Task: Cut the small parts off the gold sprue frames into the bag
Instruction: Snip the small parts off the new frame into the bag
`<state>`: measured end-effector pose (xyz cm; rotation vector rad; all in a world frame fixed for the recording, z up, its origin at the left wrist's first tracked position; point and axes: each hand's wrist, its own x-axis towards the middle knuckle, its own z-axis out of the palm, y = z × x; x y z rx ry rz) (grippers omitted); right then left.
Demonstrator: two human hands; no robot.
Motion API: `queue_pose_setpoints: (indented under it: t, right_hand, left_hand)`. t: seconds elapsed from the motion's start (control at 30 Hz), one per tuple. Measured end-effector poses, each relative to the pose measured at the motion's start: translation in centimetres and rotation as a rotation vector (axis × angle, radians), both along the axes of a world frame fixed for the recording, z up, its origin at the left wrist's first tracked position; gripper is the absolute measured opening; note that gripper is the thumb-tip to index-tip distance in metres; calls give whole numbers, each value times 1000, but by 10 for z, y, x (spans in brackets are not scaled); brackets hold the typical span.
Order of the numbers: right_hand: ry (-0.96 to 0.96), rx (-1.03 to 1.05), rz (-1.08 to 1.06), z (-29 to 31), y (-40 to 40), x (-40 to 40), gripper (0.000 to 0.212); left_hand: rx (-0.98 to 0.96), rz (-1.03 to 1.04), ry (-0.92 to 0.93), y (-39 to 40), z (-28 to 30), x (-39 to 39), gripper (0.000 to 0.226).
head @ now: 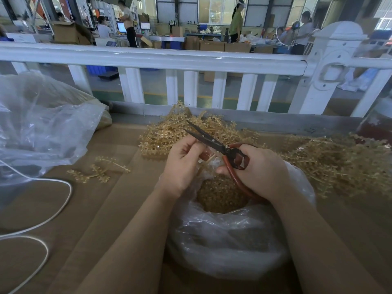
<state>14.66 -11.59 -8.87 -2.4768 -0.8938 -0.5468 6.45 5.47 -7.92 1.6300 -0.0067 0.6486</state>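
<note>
A person sits at a brown table (pixel 89 209), seen from their own head looking down at both hands. The right hand (pixel 257 170) grips the red handles of a pair of scissors (pixel 214 143). The dark blades are parted and point up and to the left, away from the person; the scissors' long axis runs on a diagonal from the right hand toward the far left. The left hand (pixel 182 164) is curled, pinching a thin gold frame stem (pixel 209 161) just below the blades. Most of this stem is hidden by the fingers, so its full length cannot be told; the visible part slants down toward the bag.

Directly under both hands sits an open clear plastic bag (pixel 229 236), with a heap of small cut gold parts (pixel 220 196) inside. A pile of uncut gold frames (pixel 169 134) lies just beyond the hands, and a larger pile (pixel 339 162) spreads to the right.

To do this cut well, the stem should probably stay over the bag's mouth, with the blades closing close to each small part so it drops straight in, and the left fingertips kept clear of the blades.
</note>
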Motion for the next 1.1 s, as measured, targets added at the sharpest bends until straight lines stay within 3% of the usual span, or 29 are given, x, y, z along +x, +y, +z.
queue_pose_setpoints:
  t: [0.83, 0.97, 1.1]
  right_hand:
    - [-17, 40, 23, 6, -2, -4, 80]
    - [97, 63, 39, 7, 0, -5, 77]
    - [291, 233, 85, 15, 1, -7, 65]
  left_hand:
    - [-7, -45, 28, 6, -1, 2, 21]
    - [-42, -72, 34, 6, -2, 2, 22]
    - [-63, -97, 40, 8, -2, 3, 22]
